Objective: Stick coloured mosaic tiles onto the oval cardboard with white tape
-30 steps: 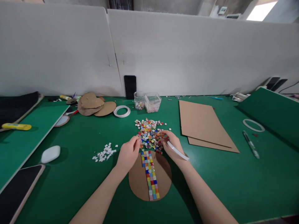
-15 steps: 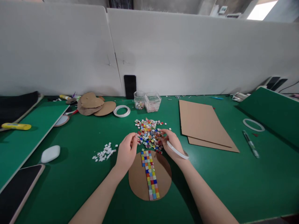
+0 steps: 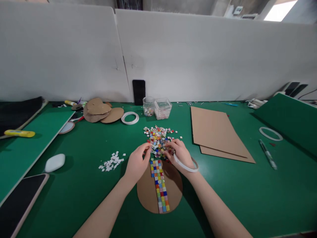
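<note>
A loose heap of small coloured mosaic tiles (image 3: 158, 135) lies in front of me. My left hand (image 3: 137, 163) is at its near left edge, thumb and forefinger pinched together; whatever is between the tips is too small to make out. Over the heap's right side reaches my right hand (image 3: 182, 155), with a white bracelet (image 3: 184, 166) round the wrist, its thumb and forefinger curved apart among the tiles. Between my forearms is a round cardboard disc (image 3: 146, 191), bearing a strip of tiles (image 3: 160, 186) set in close rows.
White tile pieces (image 3: 111, 162) are scattered at left, near a white case (image 3: 54, 163). Behind the heap stand a clear cup (image 3: 148, 107) and a clear box (image 3: 163, 109). Cardboard discs (image 3: 112, 115) and a tape roll (image 3: 130, 118) lie back left, cardboard sheets (image 3: 213, 129) right.
My right hand has shifted slightly left, its fingers further into the heap. My left fingertips have moved a little to the right along the heap's edge. The disc stays put.
</note>
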A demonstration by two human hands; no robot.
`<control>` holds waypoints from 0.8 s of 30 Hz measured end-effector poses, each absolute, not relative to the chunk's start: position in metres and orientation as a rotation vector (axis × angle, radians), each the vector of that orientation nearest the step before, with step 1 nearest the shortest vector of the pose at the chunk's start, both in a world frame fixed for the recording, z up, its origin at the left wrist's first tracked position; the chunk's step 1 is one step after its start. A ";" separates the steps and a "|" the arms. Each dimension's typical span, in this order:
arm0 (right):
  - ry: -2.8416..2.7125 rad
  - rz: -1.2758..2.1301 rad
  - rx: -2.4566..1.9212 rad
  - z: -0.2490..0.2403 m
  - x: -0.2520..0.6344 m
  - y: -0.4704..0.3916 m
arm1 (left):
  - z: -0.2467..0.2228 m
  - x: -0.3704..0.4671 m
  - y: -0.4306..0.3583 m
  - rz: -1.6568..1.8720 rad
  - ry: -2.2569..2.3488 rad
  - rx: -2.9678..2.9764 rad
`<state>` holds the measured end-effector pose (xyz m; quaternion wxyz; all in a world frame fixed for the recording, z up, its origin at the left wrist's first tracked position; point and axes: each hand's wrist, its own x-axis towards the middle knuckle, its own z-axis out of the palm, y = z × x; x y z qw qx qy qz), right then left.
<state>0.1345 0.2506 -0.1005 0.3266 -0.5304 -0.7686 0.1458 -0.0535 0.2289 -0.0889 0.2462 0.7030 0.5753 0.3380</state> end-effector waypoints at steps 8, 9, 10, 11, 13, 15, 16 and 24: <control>-2.048 0.408 -1.368 -0.104 0.131 0.249 | -0.090 -0.055 0.230 0.931 1.578 1.934; -2.049 0.411 -1.368 -0.103 0.131 0.249 | -0.091 -0.055 0.229 0.925 1.573 1.951; -2.052 0.415 -1.370 -0.103 0.130 0.249 | -0.091 -0.054 0.229 0.913 1.562 1.969; -2.053 0.420 -1.371 -0.102 0.130 0.249 | -0.091 -0.054 0.229 0.899 1.548 1.989; -2.047 0.434 -1.377 -0.100 0.130 0.249 | -0.090 -0.054 0.228 0.872 1.512 2.028; -2.030 0.458 -1.381 -0.100 0.130 0.249 | -0.090 -0.053 0.227 0.857 1.483 2.054; -2.019 0.469 -1.380 -0.100 0.130 0.250 | -0.090 -0.053 0.227 0.854 1.476 2.060; -1.968 0.490 -1.358 -0.110 0.132 0.253 | -0.089 -0.053 0.227 0.812 1.431 2.099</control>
